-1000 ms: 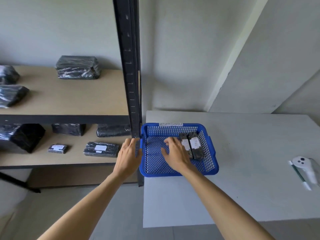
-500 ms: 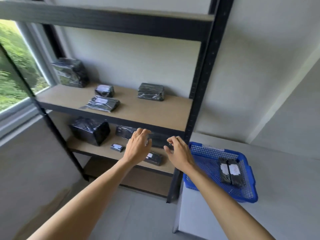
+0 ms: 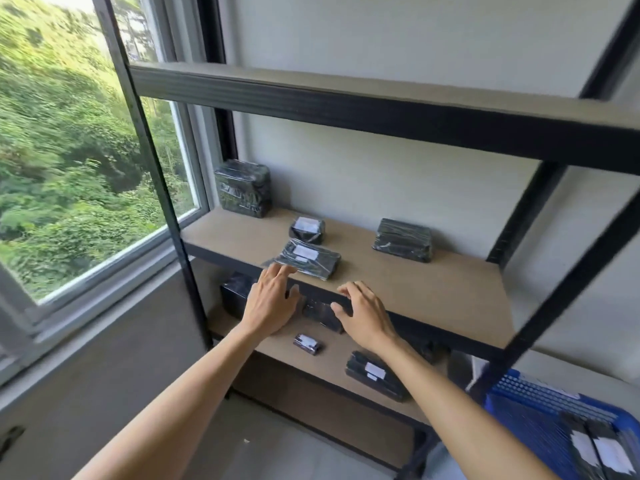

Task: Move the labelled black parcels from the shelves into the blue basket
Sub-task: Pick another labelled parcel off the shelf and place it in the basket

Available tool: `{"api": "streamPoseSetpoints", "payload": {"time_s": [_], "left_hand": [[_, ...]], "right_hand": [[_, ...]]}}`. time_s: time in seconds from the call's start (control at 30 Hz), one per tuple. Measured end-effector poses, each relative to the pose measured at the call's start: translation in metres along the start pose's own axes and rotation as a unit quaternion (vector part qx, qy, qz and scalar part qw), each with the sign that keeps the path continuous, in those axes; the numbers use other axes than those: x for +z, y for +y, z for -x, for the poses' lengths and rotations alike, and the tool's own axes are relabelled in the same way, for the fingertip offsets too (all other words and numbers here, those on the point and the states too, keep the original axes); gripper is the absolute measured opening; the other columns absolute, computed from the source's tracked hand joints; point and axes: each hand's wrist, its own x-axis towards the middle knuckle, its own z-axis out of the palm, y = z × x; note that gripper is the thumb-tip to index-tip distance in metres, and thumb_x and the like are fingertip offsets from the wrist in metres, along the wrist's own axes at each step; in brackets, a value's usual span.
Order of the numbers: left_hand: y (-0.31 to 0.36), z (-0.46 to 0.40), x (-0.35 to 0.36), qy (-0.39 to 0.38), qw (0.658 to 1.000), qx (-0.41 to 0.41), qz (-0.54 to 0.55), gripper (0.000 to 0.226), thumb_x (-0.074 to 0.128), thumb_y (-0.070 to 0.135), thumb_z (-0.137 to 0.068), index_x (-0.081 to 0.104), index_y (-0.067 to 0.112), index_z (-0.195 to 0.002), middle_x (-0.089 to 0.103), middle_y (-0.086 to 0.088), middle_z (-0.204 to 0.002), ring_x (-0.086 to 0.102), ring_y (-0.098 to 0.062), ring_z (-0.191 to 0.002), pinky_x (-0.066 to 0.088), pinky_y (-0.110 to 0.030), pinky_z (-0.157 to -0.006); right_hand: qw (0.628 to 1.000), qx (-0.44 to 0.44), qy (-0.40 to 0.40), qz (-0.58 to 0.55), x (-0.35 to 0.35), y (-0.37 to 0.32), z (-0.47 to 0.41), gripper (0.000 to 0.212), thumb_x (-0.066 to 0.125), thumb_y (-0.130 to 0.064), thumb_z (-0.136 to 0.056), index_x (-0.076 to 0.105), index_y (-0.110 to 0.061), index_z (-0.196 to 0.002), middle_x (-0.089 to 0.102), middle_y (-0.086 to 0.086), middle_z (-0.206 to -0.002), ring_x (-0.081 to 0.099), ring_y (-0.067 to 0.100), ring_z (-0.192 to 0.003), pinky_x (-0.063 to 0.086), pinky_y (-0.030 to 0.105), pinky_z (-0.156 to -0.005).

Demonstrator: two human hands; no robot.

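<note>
Seen from the head camera, looking down at a black metal shelving unit [image 3: 381,116] with tan boards, beside a window [image 3: 86,150] full of green trees on the left.

On the middle shelf [image 3: 415,292]: a flat labelled parcel [image 3: 306,258] near the front edge, white label facing up, print too blurred to read; just behind it a smaller labelled parcel [image 3: 307,229], label also unreadable; a plain wrapped block [image 3: 402,239] to the right and a taller wrapped block [image 3: 243,187] at the far left, neither showing a label.

On the lower shelf [image 3: 332,358]: a tiny labelled parcel [image 3: 306,342] and a long labelled parcel [image 3: 375,375] near the front, text illegible; a large black bundle [image 3: 235,294] at the left, partly hidden.

Left hand [image 3: 272,304] empty, fingers loosely spread, fingertips just short of the flat parcel's near corner. Right hand [image 3: 363,313] empty too, fingers relaxed and curved, in front of the middle shelf's edge, covering part of a dark parcel [image 3: 320,311] behind.

At the bottom right, the blue basket [image 3: 530,410] on a pale table, holding two black parcels [image 3: 601,452] with white labels, blurred beyond reading. A slanted black upright crossing in front of the basket's far corner.
</note>
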Motion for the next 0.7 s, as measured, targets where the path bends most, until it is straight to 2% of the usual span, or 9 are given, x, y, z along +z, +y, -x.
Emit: {"api": "streamPoseSetpoints", "payload": {"time_s": [0.13, 0.2, 0.37, 0.5, 0.57, 0.7], "left_hand": [[-0.059, -0.045, -0.010, -0.013, 1.000, 0.001, -0.001, 0.037, 0.056, 0.027, -0.088, 0.052, 0.021, -0.124, 0.054, -0.002, -0.116, 0.052, -0.023, -0.112, 0.047, -0.040, -0.088], [-0.081, -0.064, -0.010, -0.029, 1.000, -0.001, -0.007, 0.038, 0.056, 0.027, -0.087, 0.050, 0.022, -0.125, 0.054, -0.002, -0.118, 0.051, -0.024, -0.113, 0.047, -0.042, -0.087], [-0.123, -0.098, 0.002, -0.069, 0.997, -0.008, -0.016, 0.049, 0.053, 0.039, -0.092, 0.043, 0.020, -0.135, 0.051, -0.005, -0.127, 0.049, -0.025, -0.120, 0.044, -0.047, -0.090], [-0.142, -0.108, 0.016, -0.086, 0.996, -0.001, -0.009, 0.052, 0.051, 0.044, -0.093, 0.042, 0.019, -0.137, 0.051, -0.005, -0.129, 0.049, -0.025, -0.120, 0.043, -0.045, -0.090], [-0.148, -0.110, 0.022, -0.092, 0.996, 0.003, -0.008, 0.052, 0.051, 0.042, -0.092, 0.042, 0.020, -0.138, 0.050, -0.005, -0.131, 0.049, -0.025, -0.121, 0.043, -0.045, -0.092], [-0.156, -0.112, 0.029, -0.103, 0.995, 0.013, -0.009, 0.051, 0.053, 0.038, -0.091, 0.043, 0.020, -0.137, 0.050, -0.003, -0.133, 0.049, -0.024, -0.122, 0.041, -0.043, -0.095]], "right_hand": [[0.999, 0.021, -0.001, 0.034, 0.032, -0.021, -0.053, 0.037, 0.064, -0.045, -0.090, 0.056, -0.024, -0.119, 0.057, -0.005, -0.116, 0.061, 0.019, -0.103, 0.051, 0.041, -0.087], [0.998, 0.036, -0.002, 0.054, 0.043, -0.027, -0.076, 0.046, 0.066, -0.050, -0.087, 0.053, -0.025, -0.123, 0.054, -0.005, -0.120, 0.060, 0.019, -0.104, 0.048, 0.040, -0.088], [0.993, 0.073, -0.007, 0.097, 0.060, -0.027, -0.123, 0.087, 0.068, -0.069, -0.073, 0.039, -0.027, -0.143, 0.042, -0.004, -0.138, 0.046, 0.019, -0.125, 0.038, 0.043, -0.099], [0.982, 0.120, -0.065, 0.129, 0.066, -0.014, -0.144, 0.117, 0.063, -0.086, -0.061, 0.021, -0.030, -0.154, 0.027, -0.006, -0.157, 0.030, 0.019, -0.141, 0.028, 0.050, -0.108], [0.979, 0.127, -0.089, 0.133, 0.069, -0.005, -0.150, 0.120, 0.059, -0.090, -0.059, 0.019, -0.031, -0.155, 0.025, -0.007, -0.160, 0.024, 0.016, -0.146, 0.023, 0.050, -0.110], [0.978, 0.138, -0.081, 0.136, 0.072, 0.001, -0.150, 0.109, 0.060, -0.088, -0.059, 0.030, -0.034, -0.149, 0.039, -0.007, -0.149, 0.033, 0.016, -0.138, 0.022, 0.048, -0.106]]}}
